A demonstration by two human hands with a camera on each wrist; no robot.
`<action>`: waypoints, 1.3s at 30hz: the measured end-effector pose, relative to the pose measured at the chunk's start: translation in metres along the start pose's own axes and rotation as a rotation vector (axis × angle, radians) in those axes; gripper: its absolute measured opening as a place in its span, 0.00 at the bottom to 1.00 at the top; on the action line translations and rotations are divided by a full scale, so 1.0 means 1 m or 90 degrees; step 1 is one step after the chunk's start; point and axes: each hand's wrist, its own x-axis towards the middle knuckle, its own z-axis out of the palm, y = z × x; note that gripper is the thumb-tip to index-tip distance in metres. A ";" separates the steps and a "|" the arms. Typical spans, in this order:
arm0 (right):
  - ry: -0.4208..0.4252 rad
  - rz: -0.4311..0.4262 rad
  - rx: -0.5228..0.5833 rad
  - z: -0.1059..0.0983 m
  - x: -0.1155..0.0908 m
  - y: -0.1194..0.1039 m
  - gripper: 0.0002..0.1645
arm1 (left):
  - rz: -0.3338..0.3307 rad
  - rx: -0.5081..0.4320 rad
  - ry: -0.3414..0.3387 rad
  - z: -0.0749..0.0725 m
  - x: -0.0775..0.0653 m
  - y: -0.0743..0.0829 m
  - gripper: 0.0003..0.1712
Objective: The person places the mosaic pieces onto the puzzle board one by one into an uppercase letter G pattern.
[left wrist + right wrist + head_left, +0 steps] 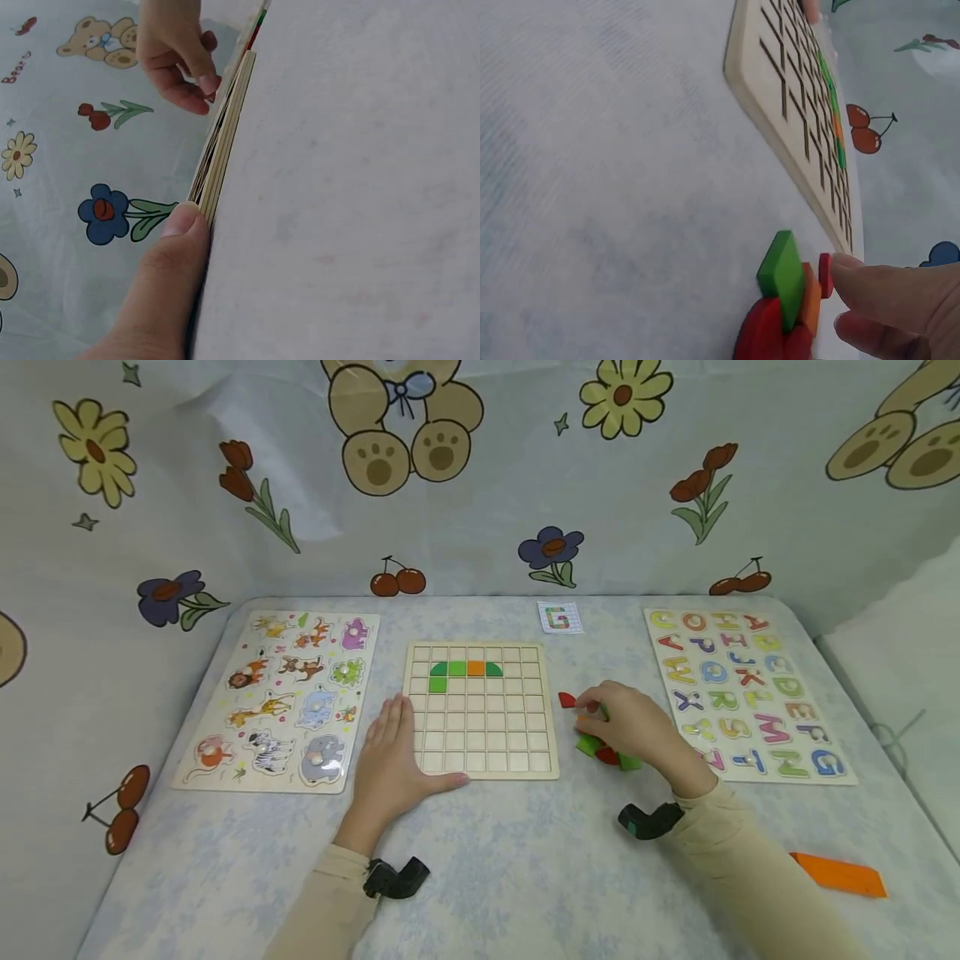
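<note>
My left hand (390, 768) lies spread along the left and near edges of a wooden grid board (486, 763). Its thumb (161, 285) touches the board's edge in the left wrist view. On the grid's upper part sit green pieces (438, 684) and an orange square (476, 668). My right hand (633, 727) is bent over a small pile of colored pieces (588, 745) right of the board. Beside its thumb tip in the right wrist view is a red piece (825, 275). A green diamond-shaped piece (782, 274) lies nearer. Whether the fingertips pinch anything is hidden.
An animal puzzle board (292, 697) lies at left, a letter puzzle board (750, 697) at right. A small pattern card (559, 617) is behind the grid. An orange flat object (840, 875) lies at the near right. Printed cloth (480, 535) hangs behind the table.
</note>
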 end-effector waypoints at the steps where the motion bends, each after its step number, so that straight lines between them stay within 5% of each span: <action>1: 0.001 -0.003 -0.008 0.001 -0.002 0.004 0.15 | 0.000 0.000 0.000 0.000 0.000 0.000 0.88; 5: 0.009 -0.020 -0.016 0.005 -0.007 0.014 0.15 | 0.001 0.000 -0.002 0.001 0.000 -0.001 0.88; 15: -0.005 -0.012 0.093 0.014 -0.006 0.023 0.10 | 0.007 0.004 -0.009 0.002 0.001 -0.004 0.88; 21: 0.039 -0.028 0.160 0.016 0.001 0.020 0.10 | 0.022 0.004 -0.022 0.000 0.002 -0.005 0.88; 27: 0.058 -0.063 0.194 0.021 0.025 -0.007 0.11 | 0.023 0.008 -0.017 -0.002 0.001 -0.005 0.87; 39: 0.003 -0.080 0.260 0.053 0.073 -0.090 0.12 | 0.018 0.021 -0.018 -0.002 0.001 -0.005 0.86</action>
